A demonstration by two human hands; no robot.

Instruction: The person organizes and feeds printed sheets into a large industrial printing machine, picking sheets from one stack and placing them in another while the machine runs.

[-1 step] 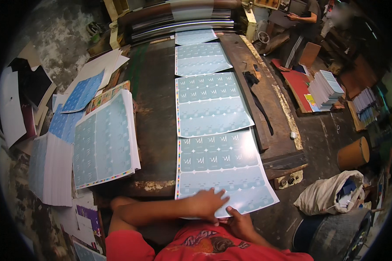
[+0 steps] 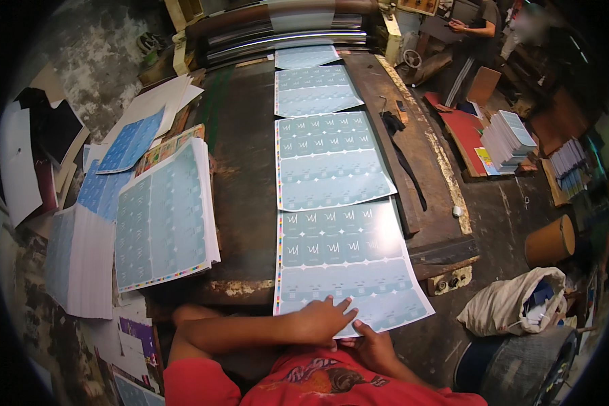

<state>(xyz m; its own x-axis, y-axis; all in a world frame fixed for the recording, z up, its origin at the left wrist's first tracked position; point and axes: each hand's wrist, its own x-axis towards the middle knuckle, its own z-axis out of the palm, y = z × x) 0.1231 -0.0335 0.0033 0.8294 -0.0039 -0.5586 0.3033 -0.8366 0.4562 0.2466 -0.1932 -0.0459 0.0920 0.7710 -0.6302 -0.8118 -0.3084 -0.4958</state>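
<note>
The nearest printed sheet (image 2: 325,254), pale blue-green with rows of white designs and a coloured strip on its left margin, hangs over the front edge of the dark table. My left hand (image 2: 326,319) lies on its lower part, fingers spread. At the bottom edge, my right hand (image 2: 373,344) pinches the paper with the thumb on top; its other fingers are hidden underneath. Behind it, a second sheet (image 2: 331,162) and a third sheet (image 2: 318,91) lie in line, their ends overlapping. They lead back to the metal rollers (image 2: 287,40).
A tilted stack of printed sheets (image 2: 162,216) stands at left, beside a thick paper pile (image 2: 91,264) and blue sheets (image 2: 132,142). Black strap (image 2: 406,162) lies on the table's right. Beyond are a sack (image 2: 514,301), a brown bin (image 2: 549,241), a paper stack (image 2: 507,142) and a person (image 2: 480,27).
</note>
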